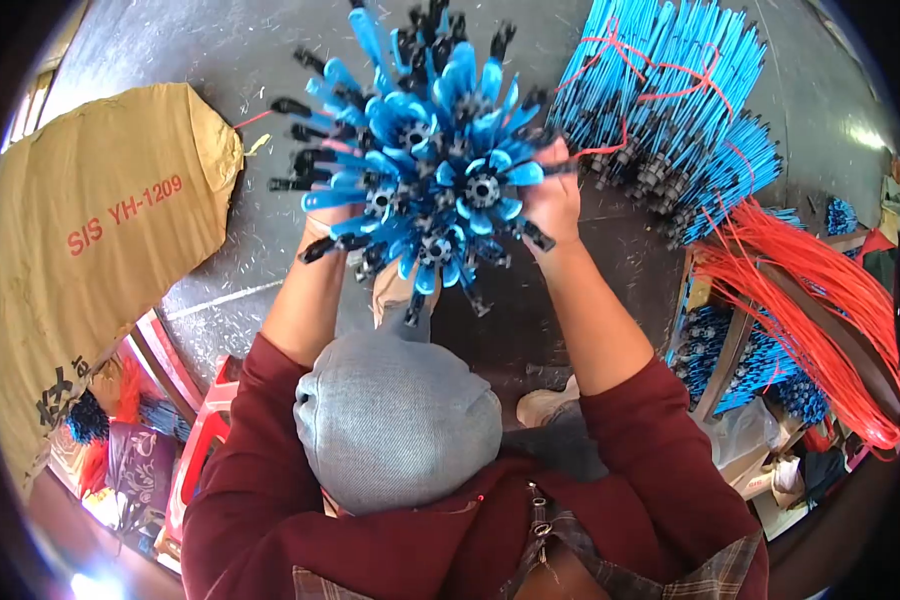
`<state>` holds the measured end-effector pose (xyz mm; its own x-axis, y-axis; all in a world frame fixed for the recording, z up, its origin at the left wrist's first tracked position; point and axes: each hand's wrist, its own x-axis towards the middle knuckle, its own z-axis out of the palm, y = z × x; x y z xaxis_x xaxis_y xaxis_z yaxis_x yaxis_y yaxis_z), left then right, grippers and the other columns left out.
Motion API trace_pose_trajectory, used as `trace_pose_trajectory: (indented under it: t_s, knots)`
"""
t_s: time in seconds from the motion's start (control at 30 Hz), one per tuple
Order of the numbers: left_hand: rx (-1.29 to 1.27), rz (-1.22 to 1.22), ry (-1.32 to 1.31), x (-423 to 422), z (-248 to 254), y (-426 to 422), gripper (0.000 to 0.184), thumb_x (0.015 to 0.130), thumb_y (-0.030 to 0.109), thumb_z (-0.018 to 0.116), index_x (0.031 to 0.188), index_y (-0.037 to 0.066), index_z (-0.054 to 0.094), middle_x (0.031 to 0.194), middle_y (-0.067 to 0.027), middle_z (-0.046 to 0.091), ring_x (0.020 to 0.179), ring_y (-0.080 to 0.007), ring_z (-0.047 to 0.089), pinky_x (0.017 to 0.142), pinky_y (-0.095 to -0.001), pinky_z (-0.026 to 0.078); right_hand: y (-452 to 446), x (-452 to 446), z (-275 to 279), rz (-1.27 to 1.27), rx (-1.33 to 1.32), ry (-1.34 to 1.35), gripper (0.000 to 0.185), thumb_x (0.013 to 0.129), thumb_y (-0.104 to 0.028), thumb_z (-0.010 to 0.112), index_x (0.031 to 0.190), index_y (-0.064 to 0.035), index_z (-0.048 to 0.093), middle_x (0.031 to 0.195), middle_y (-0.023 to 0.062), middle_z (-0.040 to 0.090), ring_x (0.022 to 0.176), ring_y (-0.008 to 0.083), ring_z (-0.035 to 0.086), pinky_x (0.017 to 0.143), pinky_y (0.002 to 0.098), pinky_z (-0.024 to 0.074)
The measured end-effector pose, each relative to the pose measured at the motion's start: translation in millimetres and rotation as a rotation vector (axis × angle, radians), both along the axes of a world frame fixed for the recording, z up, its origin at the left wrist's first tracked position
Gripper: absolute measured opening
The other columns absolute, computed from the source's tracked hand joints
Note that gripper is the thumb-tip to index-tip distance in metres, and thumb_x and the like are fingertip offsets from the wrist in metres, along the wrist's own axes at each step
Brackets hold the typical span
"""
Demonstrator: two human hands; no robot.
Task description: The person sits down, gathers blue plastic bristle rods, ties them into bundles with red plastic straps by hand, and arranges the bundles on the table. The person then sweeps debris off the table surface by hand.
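Note:
A large bundle of blue plastic rods with black fittings (435, 165) is held up in front of me, its ends fanned toward the camera. On its left side, my left hand (327, 212) grips it, with the fingers mostly hidden behind the blue and black ends. From the other side my right hand (558, 205) clasps it, thumb side showing. Just beyond my right hand lie bundles of similar blue rods (660, 90) with black ends, tied with red string (682, 68).
A brown sack (120, 200) marked in red stands at the left. Red strands (810, 300) drape over a rack at the right, with more blue bundles (740, 355) beneath. A red plastic chair (202, 440) is at lower left. Scraps litter the dark floor (220, 330).

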<state>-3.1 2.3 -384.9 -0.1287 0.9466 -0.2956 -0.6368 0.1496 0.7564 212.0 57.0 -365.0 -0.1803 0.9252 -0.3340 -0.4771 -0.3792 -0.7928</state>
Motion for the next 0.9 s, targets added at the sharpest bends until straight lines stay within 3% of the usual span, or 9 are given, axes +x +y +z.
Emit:
trace_pose_trajectory:
  t_s: [0.07, 0.23, 0.37, 0.43, 0.57, 0.63, 0.77, 0.87, 0.9]
  knots:
    - [0.007, -0.020, 0.031, -4.1, 2.4, 7.3, 0.012, 0.089, 0.016, 0.049, 0.096, 0.007, 0.051, 0.086, -0.0004, 0.053, 0.076, -0.0100, 0.051, 0.068, -0.0256, 0.044, 3.2, 7.9, 2.5, 0.092, 0.038, -0.106, 0.031, 0.095, -0.030, 0.034, 0.090, -0.0024, 0.046, 0.104, 0.0166, 0.059, 0.095, 0.0178, 0.053, 0.086, 0.0308, 0.0398]
    - [0.027, -0.086, 0.141, -14.2, 4.4, 16.4, 0.015, 0.088, 0.016, 0.050, 0.100, 0.006, 0.049, 0.084, -0.0008, 0.053, 0.074, -0.0090, 0.052, 0.065, -0.0243, 0.044, -0.2, 7.6, 15.3, 0.186, -0.006, -0.183, 0.043, 0.095, -0.034, 0.030, 0.116, 0.0021, 0.040, 0.087, 0.0136, 0.062, 0.080, 0.0176, 0.058, 0.076, 0.0295, 0.0456]
    - [0.035, -0.189, 0.184, -12.9, 8.3, 32.5, 0.019, 0.088, 0.015, 0.052, 0.102, 0.005, 0.047, 0.084, -0.0011, 0.053, 0.073, -0.0082, 0.052, 0.062, -0.0232, 0.043, 12.7, 15.1, 17.0, 0.488, 0.092, -0.515, 0.039, 0.093, -0.033, 0.036, 0.109, -0.0016, 0.053, 0.081, 0.0085, 0.060, 0.073, 0.0144, 0.055, 0.071, 0.0269, 0.0444]
    - [-0.065, -0.281, 0.075, -4.0, 28.0, 41.6, 0.039, 0.089, 0.018, 0.050, 0.123, 0.001, 0.038, 0.089, -0.0025, 0.054, 0.075, -0.0071, 0.051, 0.065, -0.0211, 0.043, 16.5, 19.2, 21.0, 0.590, 0.281, -0.595, 0.037, 0.093, -0.032, 0.037, 0.106, -0.0014, 0.053, 0.079, 0.0093, 0.060, 0.073, 0.0175, 0.056, 0.071, 0.0283, 0.0444]
    - [-0.116, -0.516, -0.080, 3.7, 41.5, 42.5, 0.028, 0.089, 0.028, 0.049, 0.092, 0.000, 0.053, 0.105, -0.0180, 0.058, 0.093, -0.0193, 0.058, 0.083, -0.0331, 0.047, 14.6, 18.3, 16.8, 0.676, 0.520, -0.631, 0.034, 0.093, -0.030, 0.038, 0.101, -0.0010, 0.055, 0.085, 0.0130, 0.057, 0.083, 0.0269, 0.056, 0.078, 0.0333, 0.0432]
    - [-0.054, -0.591, 0.005, 7.6, 43.4, 52.5, 0.035, 0.090, 0.034, 0.047, 0.068, 0.007, 0.040, 0.086, -0.0198, 0.061, 0.082, -0.0239, 0.062, 0.075, -0.0362, 0.050, 16.2, 17.6, 17.2, 0.746, 0.563, -0.598, 0.033, 0.092, -0.029, 0.040, 0.099, -0.0010, 0.055, 0.093, 0.0144, 0.057, 0.092, 0.0294, 0.053, 0.084, 0.0354, 0.0414]
    - [-0.240, -0.731, 0.033, 10.5, 29.9, 79.0, 0.031, 0.090, 0.033, 0.047, 0.076, 0.005, 0.049, 0.075, -0.0099, 0.060, 0.058, -0.0161, 0.057, 0.057, -0.0292, 0.048, 26.1, 17.0, 23.2, 0.807, 0.921, -0.709, 0.030, 0.091, -0.028, 0.042, 0.094, -0.0011, 0.055, 0.091, 0.0145, 0.058, 0.091, 0.0320, 0.055, 0.080, 0.0391, 0.0433]
    - [-0.173, -0.993, 0.393, 25.7, 42.3, 92.2, 0.029, 0.090, 0.030, 0.048, 0.093, 0.002, 0.056, 0.075, -0.0079, 0.061, 0.055, -0.0127, 0.055, 0.052, -0.0240, 0.045, 35.7, 16.6, 44.6, 1.123, 1.005, -1.026, 0.028, 0.090, -0.026, 0.041, 0.087, -0.0019, 0.055, 0.085, 0.0135, 0.059, 0.084, 0.0328, 0.057, 0.073, 0.0415, 0.0458]
    - [-0.103, -1.039, 0.487, 30.0, 35.4, 92.5, 0.030, 0.090, 0.025, 0.048, 0.106, 0.002, 0.056, 0.075, -0.0044, 0.060, 0.054, -0.0100, 0.052, 0.049, -0.0206, 0.042, 40.3, 13.7, 57.3, 1.150, 1.135, -1.064, 0.025, 0.089, -0.023, 0.041, 0.083, -0.0029, 0.053, 0.080, 0.0134, 0.060, 0.078, 0.0332, 0.058, 0.066, 0.0429, 0.0471]
